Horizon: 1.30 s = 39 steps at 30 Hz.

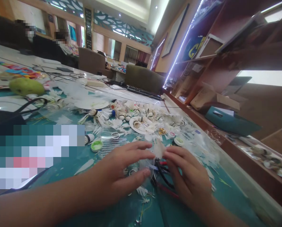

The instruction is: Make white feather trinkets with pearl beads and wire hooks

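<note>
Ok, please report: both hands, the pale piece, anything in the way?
Left hand open, fingers apart. Right hand: fingertips at pale piece, grip unclear. Red-handled tool close by, partly hidden by right hand.

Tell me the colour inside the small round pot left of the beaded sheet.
The filling is bright green; it shows best in the head view.

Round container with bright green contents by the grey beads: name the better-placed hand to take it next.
Left, likely: the left hand is nearer the container, fingers spread; the right hand is farther.
</note>
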Available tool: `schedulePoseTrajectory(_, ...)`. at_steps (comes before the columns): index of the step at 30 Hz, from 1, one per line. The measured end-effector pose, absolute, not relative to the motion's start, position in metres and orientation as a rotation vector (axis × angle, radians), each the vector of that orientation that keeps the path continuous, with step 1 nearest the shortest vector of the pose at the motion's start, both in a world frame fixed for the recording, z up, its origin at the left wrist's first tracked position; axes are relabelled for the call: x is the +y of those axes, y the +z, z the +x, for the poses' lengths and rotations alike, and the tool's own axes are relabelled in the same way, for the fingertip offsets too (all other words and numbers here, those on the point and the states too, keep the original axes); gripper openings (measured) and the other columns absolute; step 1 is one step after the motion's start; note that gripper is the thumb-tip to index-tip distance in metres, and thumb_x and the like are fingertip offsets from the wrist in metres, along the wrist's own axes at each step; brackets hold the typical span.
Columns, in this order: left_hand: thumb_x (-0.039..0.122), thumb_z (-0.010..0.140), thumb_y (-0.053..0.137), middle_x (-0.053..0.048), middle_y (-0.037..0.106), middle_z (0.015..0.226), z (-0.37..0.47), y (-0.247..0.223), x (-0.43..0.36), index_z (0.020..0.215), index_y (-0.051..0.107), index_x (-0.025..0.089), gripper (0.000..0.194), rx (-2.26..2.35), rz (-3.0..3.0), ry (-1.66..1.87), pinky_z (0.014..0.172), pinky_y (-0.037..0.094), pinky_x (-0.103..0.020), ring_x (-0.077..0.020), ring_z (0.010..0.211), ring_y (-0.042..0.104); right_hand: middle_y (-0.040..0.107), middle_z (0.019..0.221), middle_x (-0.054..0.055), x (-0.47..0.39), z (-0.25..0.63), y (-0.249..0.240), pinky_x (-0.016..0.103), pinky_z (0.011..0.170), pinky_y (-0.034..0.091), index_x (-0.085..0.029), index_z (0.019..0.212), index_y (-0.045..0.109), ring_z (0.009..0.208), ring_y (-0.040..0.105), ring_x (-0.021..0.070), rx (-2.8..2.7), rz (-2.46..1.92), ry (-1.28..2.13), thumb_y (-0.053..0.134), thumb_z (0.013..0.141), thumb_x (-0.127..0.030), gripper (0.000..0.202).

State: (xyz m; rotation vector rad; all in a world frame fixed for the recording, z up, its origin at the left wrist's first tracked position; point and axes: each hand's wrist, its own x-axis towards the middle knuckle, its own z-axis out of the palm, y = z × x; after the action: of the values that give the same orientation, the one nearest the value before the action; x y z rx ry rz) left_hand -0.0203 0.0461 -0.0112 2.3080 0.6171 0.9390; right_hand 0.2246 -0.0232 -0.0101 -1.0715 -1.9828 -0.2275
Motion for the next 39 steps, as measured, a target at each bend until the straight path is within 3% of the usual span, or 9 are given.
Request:
schedulePoseTrajectory(8,0.027,0.094,0.066,-0.001,0.083,0.115,-0.015,-0.002,0.042,0.114,0.081,0.031,0.025,0.490,2.190,0.951,0.108,0.055,-0.038,-0.0247,0.114,0.074,0.074,0.112,0.008,-0.029,0.215,-0.017,0.029,0.091,0.061,-0.027,0.123,0.067,0.103,0.073,0.0189,-2.018,-1.004,-0.048,0.062,0.094,-0.001,0.039)
schedulePoseTrajectory(15,0.023,0.093,0.066,0.000,0.081,0.095,-0.015,0.002,0.047,0.098,0.080,0.023,0.014,0.495,2.108,0.840,0.086,0.056,-0.028,-0.0174,0.089,0.074,0.077,0.101,0.003,-0.024,0.213,-0.012,0.025,0.082,0.062,-0.027,0.107,0.076,0.094,0.075,0.0161,-1.841,-0.975,0.160,0.068,0.091,-0.005,0.029)
schedulePoseTrajectory(21,0.019,0.093,0.065,0.001,0.079,0.091,-0.016,0.002,0.047,0.096,0.079,0.024,0.015,0.476,2.088,0.838,0.078,0.054,-0.026,-0.0152,0.084,0.072,0.077,0.100,0.002,-0.025,0.211,-0.013,0.019,0.074,0.062,-0.028,0.102,0.078,0.093,0.076,0.0142,-1.768,-0.976,0.254,0.070,0.087,-0.003,0.031)
schedulePoseTrajectory(25,0.018,0.094,0.065,0.001,0.078,0.089,-0.016,-0.001,0.048,0.096,0.079,0.025,0.016,0.454,2.085,0.854,0.077,0.055,-0.025,-0.0152,0.083,0.071,0.074,0.102,0.001,-0.024,0.213,-0.016,0.019,0.069,0.062,-0.029,0.100,0.076,0.085,0.075,0.0125,-1.721,-1.014,0.364,0.067,0.093,-0.008,0.024)
schedulePoseTrajectory(28,0.018,0.093,0.065,0.001,0.079,0.094,-0.016,-0.002,0.049,0.098,0.079,0.026,0.017,0.482,2.058,0.828,0.076,0.056,-0.026,-0.0168,0.088,0.073,0.072,0.108,0.002,-0.021,0.217,-0.016,0.022,0.072,0.062,-0.029,0.101,0.074,0.082,0.074,0.0118,-1.692,-1.087,0.358,0.064,0.098,-0.013,0.019)
schedulePoseTrajectory(35,0.020,0.094,0.064,0.001,0.079,0.092,-0.017,-0.002,0.050,0.096,0.078,0.025,0.015,0.475,2.071,0.830,0.078,0.057,-0.025,-0.0157,0.088,0.073,0.075,0.106,0.003,-0.015,0.227,-0.015,0.031,0.093,0.057,-0.026,0.102,0.070,0.104,0.071,0.0172,-1.908,-1.208,0.170,0.061,0.099,-0.016,0.014)
schedulePoseTrajectory(39,0.021,0.094,0.064,0.001,0.079,0.095,-0.018,-0.004,0.049,0.097,0.077,0.025,0.014,0.488,2.095,0.852,0.077,0.056,-0.024,-0.0158,0.091,0.072,0.071,0.125,0.011,-0.019,0.229,-0.014,0.044,0.103,0.055,-0.022,0.118,0.067,0.121,0.066,0.0252,-2.082,-1.365,0.023,0.058,0.101,-0.022,0.019)
